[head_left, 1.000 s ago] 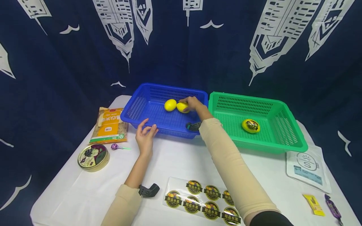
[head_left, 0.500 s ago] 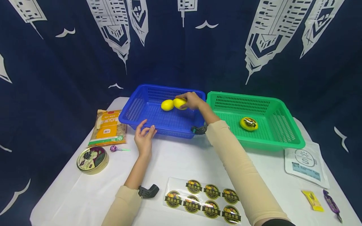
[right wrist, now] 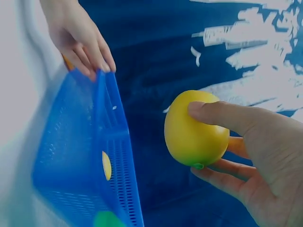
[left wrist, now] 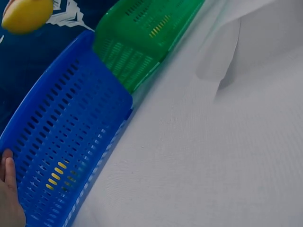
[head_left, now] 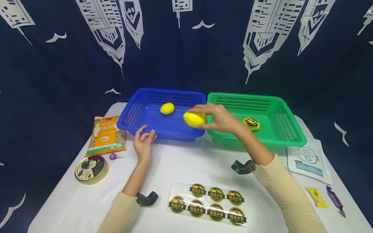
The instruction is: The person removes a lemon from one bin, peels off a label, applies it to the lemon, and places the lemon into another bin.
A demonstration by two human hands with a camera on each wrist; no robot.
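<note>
My right hand (head_left: pixel 217 118) grips a yellow lemon (head_left: pixel 194 119) (right wrist: pixel 195 128) in the air above the near right corner of the blue basket (head_left: pixel 140 111). A second lemon (head_left: pixel 167 108) lies at the back of that basket. My left hand (head_left: pixel 143 142) rests with straight fingers against the basket's near wall (left wrist: pixel 71 142); its fingertips (right wrist: pixel 92 59) touch the rim. A lemon bearing a round sticker (head_left: pixel 251 123) lies in the green basket (head_left: pixel 288 129) to the right.
A sheet of round stickers (head_left: pixel 208 204) lies at the table's front. On the left are an orange food packet (head_left: pixel 106 135), a lollipop (head_left: pixel 115 156) and a round tin (head_left: pixel 90 168). A white pouch (head_left: pixel 309 160) and two sweets (head_left: pixel 324 197) lie at the right.
My right hand has lifted one lemon out of the blue basket and drawn it back toward me and to the right. The left hand has stayed at the basket's near wall.
</note>
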